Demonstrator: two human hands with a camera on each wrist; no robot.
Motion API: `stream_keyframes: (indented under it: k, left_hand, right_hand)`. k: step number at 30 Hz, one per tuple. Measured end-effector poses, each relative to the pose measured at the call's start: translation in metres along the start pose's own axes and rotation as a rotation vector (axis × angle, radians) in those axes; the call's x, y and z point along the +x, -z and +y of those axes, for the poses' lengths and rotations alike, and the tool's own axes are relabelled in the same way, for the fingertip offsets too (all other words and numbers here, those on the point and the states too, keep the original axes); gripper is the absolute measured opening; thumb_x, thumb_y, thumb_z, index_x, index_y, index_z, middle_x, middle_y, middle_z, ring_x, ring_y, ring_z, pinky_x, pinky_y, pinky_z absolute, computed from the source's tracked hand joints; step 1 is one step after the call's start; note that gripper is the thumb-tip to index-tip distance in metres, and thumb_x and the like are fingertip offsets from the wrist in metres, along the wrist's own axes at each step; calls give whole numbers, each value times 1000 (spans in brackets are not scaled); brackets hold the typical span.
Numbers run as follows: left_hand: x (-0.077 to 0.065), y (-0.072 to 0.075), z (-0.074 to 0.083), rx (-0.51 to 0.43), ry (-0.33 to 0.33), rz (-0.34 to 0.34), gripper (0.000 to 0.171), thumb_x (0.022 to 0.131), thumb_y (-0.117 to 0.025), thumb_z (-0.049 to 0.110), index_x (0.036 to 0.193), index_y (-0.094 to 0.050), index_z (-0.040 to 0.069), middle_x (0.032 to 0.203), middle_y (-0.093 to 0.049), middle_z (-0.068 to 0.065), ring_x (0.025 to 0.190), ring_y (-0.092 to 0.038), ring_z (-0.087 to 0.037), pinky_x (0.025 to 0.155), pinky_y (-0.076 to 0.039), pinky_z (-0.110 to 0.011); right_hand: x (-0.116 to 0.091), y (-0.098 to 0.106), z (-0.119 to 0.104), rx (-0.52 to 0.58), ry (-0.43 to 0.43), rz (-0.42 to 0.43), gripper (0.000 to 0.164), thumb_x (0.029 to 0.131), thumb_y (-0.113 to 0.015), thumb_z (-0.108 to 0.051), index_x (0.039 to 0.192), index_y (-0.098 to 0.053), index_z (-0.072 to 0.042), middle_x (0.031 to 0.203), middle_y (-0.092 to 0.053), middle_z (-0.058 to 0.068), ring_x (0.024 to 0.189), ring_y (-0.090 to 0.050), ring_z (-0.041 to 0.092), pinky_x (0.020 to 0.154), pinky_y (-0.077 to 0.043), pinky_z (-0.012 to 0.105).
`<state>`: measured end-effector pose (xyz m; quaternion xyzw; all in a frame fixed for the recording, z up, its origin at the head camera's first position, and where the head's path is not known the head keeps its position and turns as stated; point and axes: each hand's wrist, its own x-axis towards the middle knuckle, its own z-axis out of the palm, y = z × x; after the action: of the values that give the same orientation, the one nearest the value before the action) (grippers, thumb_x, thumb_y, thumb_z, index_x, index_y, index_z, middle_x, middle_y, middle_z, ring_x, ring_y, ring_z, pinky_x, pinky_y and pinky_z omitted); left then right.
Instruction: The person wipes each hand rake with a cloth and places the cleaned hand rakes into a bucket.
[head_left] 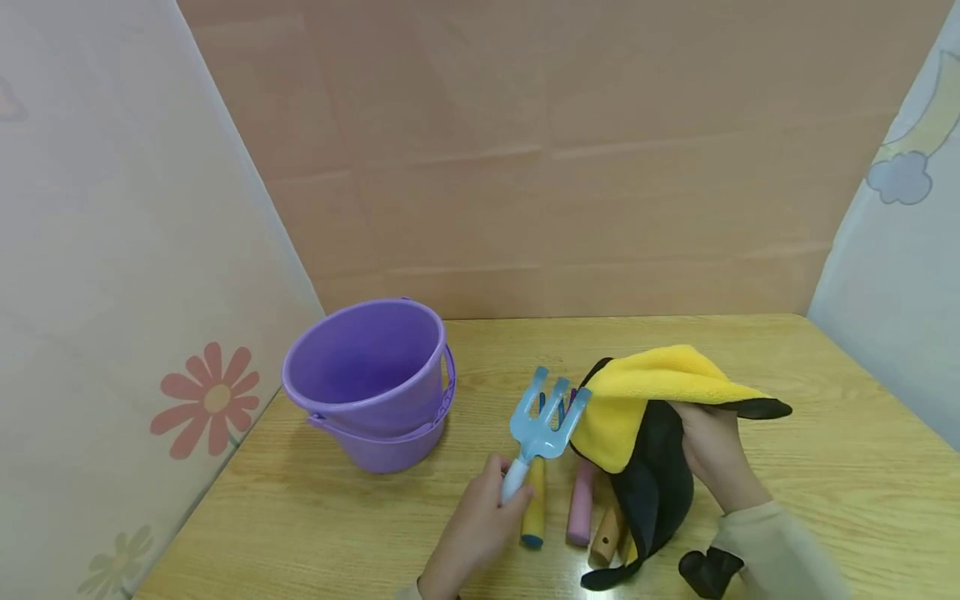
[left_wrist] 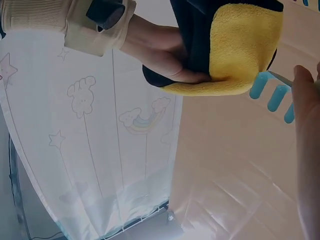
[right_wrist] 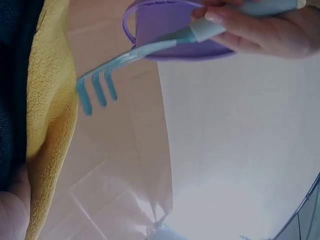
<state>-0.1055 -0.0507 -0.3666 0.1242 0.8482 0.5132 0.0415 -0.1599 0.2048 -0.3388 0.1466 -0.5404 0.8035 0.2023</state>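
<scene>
My left hand [head_left: 480, 521] grips the pale handle of a light blue garden hand fork [head_left: 538, 435], its tines pointing up and away. In my right hand [head_left: 712, 450] is a yellow and black cloth [head_left: 663, 379], partly folded, with a black end hanging to the table. The tines reach the cloth's yellow edge in the head view; the right wrist view shows the fork tips [right_wrist: 97, 90] right beside that yellow side. Below lie tools with a yellow handle [head_left: 533, 508], a pink handle [head_left: 581, 508] and a wooden handle [head_left: 607, 533], their far ends mostly hidden by fork and cloth.
A purple bucket [head_left: 405, 408] with a purple carrying handle stands at the left of the wooden table [head_left: 495, 342]. A brown sheet [head_left: 555, 167] hangs behind the table, and patterned white curtains [head_left: 127, 250] flank both sides.
</scene>
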Motion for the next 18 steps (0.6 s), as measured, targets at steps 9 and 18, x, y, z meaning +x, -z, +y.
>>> stream_keyframes:
  k: [9, 18]
  left_hand:
    - [5, 6, -7, -8, -11, 62, 27, 91, -49, 11, 111, -44, -6, 71, -45, -3, 57, -41, -11, 47, -37, -23]
    - [5, 12, -7, -9, -31, 110, 32, 90, -49, 10, 114, -43, -10, 74, -46, -4, 60, -41, -12, 49, -37, -24]
  right_hand:
    - [2, 2, -14, 163, 16, -4, 22, 89, -51, 8, 102, -64, -3, 97, -64, 1, 89, -60, 10, 79, -48, 20]
    - [1, 2, -11, 164, 1, 17, 20, 88, -53, 8, 99, -64, -5, 96, -64, 0, 88, -60, 9, 78, -48, 19]
